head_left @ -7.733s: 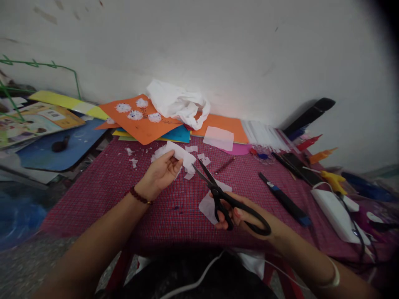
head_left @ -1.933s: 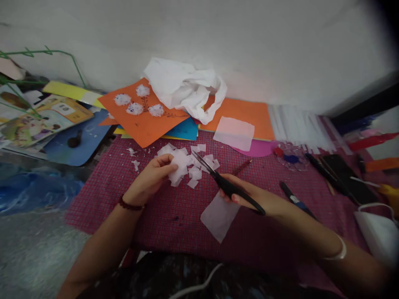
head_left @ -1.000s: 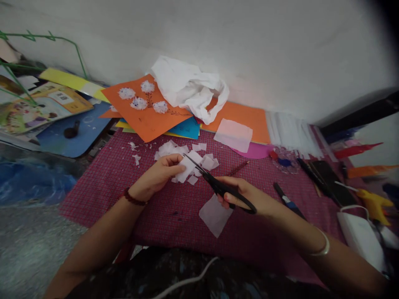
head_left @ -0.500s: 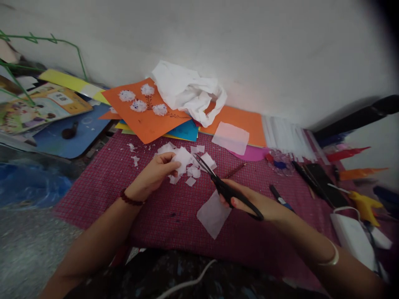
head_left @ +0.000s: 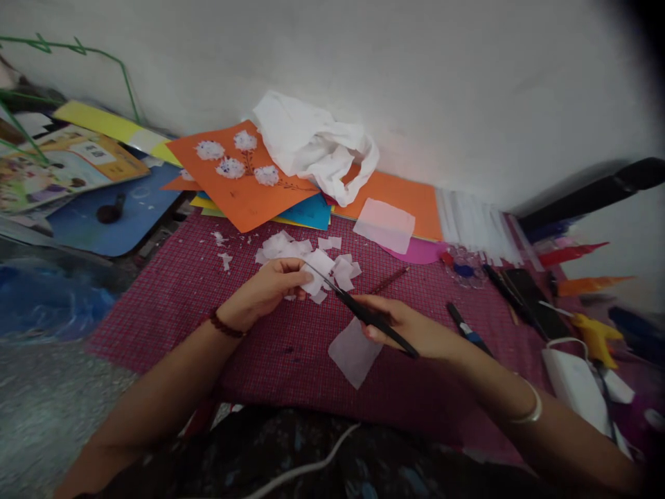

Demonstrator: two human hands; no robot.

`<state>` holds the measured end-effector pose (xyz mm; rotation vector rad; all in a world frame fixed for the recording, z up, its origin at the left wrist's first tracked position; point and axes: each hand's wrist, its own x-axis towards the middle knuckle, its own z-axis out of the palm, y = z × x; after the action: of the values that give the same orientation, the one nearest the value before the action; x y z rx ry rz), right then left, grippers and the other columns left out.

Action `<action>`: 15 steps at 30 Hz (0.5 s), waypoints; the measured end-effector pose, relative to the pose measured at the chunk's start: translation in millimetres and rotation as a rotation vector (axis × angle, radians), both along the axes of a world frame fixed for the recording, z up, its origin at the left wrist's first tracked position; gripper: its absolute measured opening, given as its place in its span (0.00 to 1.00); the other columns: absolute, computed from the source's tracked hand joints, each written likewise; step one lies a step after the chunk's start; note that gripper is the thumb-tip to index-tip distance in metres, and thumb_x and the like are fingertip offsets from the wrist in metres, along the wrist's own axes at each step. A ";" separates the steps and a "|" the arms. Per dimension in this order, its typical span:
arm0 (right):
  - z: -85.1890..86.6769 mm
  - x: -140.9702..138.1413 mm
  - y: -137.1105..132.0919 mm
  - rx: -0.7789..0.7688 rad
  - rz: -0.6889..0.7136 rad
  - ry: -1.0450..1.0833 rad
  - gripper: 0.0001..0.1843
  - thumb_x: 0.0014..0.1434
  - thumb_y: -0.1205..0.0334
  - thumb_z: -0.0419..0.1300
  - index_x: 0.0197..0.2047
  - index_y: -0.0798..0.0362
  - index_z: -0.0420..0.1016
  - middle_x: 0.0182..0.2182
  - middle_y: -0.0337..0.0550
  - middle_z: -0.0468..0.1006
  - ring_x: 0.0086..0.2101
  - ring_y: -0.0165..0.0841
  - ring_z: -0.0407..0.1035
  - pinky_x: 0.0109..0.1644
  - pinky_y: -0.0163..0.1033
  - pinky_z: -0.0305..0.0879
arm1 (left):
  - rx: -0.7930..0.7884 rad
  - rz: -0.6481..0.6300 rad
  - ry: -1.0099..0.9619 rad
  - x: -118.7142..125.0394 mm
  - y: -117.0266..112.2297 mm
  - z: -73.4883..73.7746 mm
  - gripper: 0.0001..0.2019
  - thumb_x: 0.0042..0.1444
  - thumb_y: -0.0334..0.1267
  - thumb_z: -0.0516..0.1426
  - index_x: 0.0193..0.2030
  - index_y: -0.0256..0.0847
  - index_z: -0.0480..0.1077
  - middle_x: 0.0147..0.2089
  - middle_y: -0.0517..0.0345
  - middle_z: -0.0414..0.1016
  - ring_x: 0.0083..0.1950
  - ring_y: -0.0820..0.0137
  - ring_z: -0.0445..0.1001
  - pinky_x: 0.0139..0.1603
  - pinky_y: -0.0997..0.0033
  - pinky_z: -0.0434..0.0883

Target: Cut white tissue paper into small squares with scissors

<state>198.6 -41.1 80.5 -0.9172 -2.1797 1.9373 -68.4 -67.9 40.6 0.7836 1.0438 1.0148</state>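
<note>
My left hand [head_left: 275,290] pinches a small piece of white tissue paper [head_left: 321,262] between thumb and fingers. In my right hand [head_left: 405,324] are black-handled scissors [head_left: 371,317], their blades lying across the held paper close to my left fingertips. The blades look nearly together. Beneath and around the held piece, several cut white paper pieces [head_left: 283,246] are heaped on the checked red tablecloth [head_left: 208,277]. A larger square of thin white paper [head_left: 356,352] lies below the scissors, partly under my right hand.
Behind the heap are an orange sheet with white paper flowers [head_left: 233,197], a white plastic bag [head_left: 296,135] and another pale square [head_left: 384,225]. A pencil [head_left: 389,279], a cutter knife [head_left: 467,329] and a yellow glue gun [head_left: 597,339] lie rightward. Books [head_left: 67,166] are at left.
My right hand has moved left, bringing the scissors onto the paper held in my left hand. The blades and handles have come closer together. The view has shifted slightly.
</note>
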 end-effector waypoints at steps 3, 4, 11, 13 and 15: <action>-0.1 -0.4 -1.9 0.022 -0.038 -0.020 0.36 0.60 0.43 0.63 0.63 0.58 0.68 0.38 0.44 0.72 0.34 0.31 0.63 0.38 0.37 0.63 | 0.030 -0.005 0.003 0.3 -0.2 2.5 0.06 0.43 0.36 0.66 0.25 0.36 0.75 0.23 0.62 0.72 0.22 0.80 0.67 0.24 0.80 0.66; -0.3 0.2 -2.2 0.031 -0.039 -0.027 0.36 0.60 0.43 0.63 0.63 0.58 0.68 0.38 0.44 0.72 0.34 0.31 0.63 0.38 0.37 0.63 | 0.041 -0.007 0.008 0.5 -0.4 3.2 0.05 0.44 0.35 0.65 0.25 0.37 0.75 0.23 0.62 0.72 0.22 0.80 0.67 0.24 0.80 0.65; 2.1 15.0 -3.8 0.122 0.089 -0.092 0.43 0.60 0.43 0.62 0.70 0.60 0.58 0.51 0.57 0.75 0.45 0.41 0.71 0.48 0.45 0.70 | 0.080 -0.022 0.094 0.0 -0.5 2.8 0.07 0.48 0.35 0.63 0.22 0.37 0.72 0.20 0.61 0.70 0.20 0.80 0.66 0.21 0.80 0.62; 5.5 25.5 -9.0 0.144 0.029 -0.086 0.41 0.60 0.44 0.63 0.69 0.57 0.59 0.57 0.58 0.73 0.53 0.45 0.70 0.56 0.49 0.69 | 0.081 0.030 0.112 -1.8 0.8 2.3 0.08 0.48 0.34 0.63 0.22 0.37 0.72 0.20 0.61 0.70 0.20 0.80 0.66 0.21 0.80 0.62; 5.9 41.0 -17.2 0.198 -0.087 -0.107 0.40 0.59 0.45 0.64 0.68 0.54 0.62 0.62 0.56 0.70 0.58 0.47 0.67 0.61 0.52 0.66 | 0.090 0.120 0.110 -3.5 2.3 2.5 0.07 0.47 0.34 0.64 0.22 0.37 0.72 0.21 0.61 0.70 0.21 0.80 0.67 0.22 0.80 0.64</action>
<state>239.7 -58.3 86.5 -1.0839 -2.2961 1.6343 -71.9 -65.6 43.1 0.8657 1.1567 1.1373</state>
